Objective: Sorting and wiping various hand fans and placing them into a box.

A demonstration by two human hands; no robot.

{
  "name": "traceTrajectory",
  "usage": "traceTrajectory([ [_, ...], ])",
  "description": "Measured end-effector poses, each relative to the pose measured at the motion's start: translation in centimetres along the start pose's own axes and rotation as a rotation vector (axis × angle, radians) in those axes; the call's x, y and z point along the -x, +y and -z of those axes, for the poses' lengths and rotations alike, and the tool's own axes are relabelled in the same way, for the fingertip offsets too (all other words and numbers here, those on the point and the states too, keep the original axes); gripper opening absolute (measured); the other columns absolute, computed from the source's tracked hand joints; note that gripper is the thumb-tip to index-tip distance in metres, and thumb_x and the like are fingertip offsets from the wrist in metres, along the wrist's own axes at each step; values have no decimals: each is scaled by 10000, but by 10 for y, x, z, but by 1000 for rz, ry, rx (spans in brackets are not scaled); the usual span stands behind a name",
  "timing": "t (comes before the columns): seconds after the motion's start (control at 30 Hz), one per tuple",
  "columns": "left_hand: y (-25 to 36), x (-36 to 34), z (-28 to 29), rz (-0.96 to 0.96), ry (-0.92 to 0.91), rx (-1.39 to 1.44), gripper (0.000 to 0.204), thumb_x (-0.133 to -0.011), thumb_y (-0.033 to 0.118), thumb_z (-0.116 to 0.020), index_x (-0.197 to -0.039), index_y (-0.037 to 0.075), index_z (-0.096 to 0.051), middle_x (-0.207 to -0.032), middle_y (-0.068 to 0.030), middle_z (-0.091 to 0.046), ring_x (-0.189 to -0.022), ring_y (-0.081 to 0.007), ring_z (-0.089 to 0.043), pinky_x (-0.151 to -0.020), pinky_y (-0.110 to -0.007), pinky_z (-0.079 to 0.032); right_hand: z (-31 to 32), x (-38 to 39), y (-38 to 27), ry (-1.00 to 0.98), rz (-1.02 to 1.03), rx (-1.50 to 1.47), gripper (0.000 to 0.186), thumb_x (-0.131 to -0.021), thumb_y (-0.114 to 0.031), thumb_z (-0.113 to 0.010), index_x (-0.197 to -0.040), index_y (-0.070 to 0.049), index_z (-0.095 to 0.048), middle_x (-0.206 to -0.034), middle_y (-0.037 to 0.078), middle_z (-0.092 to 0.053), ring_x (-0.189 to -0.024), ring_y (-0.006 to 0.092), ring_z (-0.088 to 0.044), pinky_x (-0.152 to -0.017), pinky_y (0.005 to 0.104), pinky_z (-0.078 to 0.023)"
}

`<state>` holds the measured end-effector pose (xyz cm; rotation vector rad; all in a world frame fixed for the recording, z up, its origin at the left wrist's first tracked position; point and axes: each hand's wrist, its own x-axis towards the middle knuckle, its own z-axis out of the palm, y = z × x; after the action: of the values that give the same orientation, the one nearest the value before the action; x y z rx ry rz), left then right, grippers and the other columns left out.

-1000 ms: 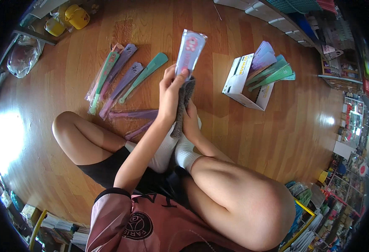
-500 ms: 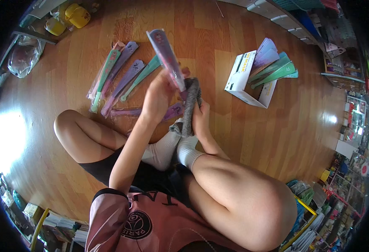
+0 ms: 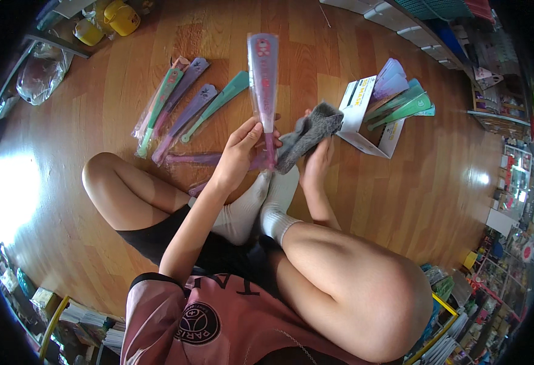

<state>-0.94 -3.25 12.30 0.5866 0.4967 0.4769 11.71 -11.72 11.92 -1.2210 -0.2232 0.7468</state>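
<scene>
Two white socks (image 3: 239, 216) are near. Past them, the left hand (image 3: 241, 143) pinches a folded purple fan (image 3: 264, 79) in a clear wrap; its wide end points far. Just to the right, the right hand (image 3: 320, 159) holds tight to a gray cloth (image 3: 309, 135). More folded fans (image 3: 184, 121) lie on the wooden floor (image 3: 306, 61) at left. At right, a white box (image 3: 356, 112) holds purple and green fans (image 3: 407, 108). Far left is a yellow bucket (image 3: 122, 17).
</scene>
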Motion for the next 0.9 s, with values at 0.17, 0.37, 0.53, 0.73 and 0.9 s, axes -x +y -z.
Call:
traceTrajectory([
  [0.17,-8,3,-4,154,-11,-140,348,-969,187,-397,-1286,46,-429,-947,-27,-560,-774,-89,-549,-658,-229,-477,-14,0,-27,-406,717,887,401,-790,-84,-541,-1184,-14,-525,-1375,203,-348,-1251,406,-320,-1039,475,-235],
  [0.37,-19,9,-18,156,33,-276,188,-954,159,-419,-1036,26,-524,-689,30,-474,-556,-56,-418,-502,-198,-332,-11,-21,-24,-311,908,1231,461,-749,-62,-558,-1203,-137,-584,-1437,195,-280,-1307,429,-254,-1063,514,-196],
  [0.53,-15,19,-16,122,-58,-528,242,-986,227,-402,-1010,14,-515,-678,23,-432,-550,-61,-367,-486,-220,-320,17,-75,-35,21,961,1247,359,-843,-42,-506,-1198,-65,-546,-1402,187,-334,-1295,380,-298,-1052,482,-237],
  [0.73,-11,30,-7,210,-93,-276,229,-985,247,-400,-1036,42,-488,-777,-17,-478,-627,-85,-524,-507,-210,-377,42,-96,-41,183,141,10,410,-979,-318,-366,-1322,-95,-339,-1235,118,-445,-1157,289,-458,-998,423,-351],
  [0.9,-7,24,-8,105,12,-189,244,-934,159,-517,-1130,54,-416,-934,-55,-474,-700,-133,-579,-578,-241,-459,39,-66,-49,71,174,-185,399,-974,-293,-351,-1305,-70,-363,-1265,114,-436,-1118,289,-499,-989,432,-376],
])
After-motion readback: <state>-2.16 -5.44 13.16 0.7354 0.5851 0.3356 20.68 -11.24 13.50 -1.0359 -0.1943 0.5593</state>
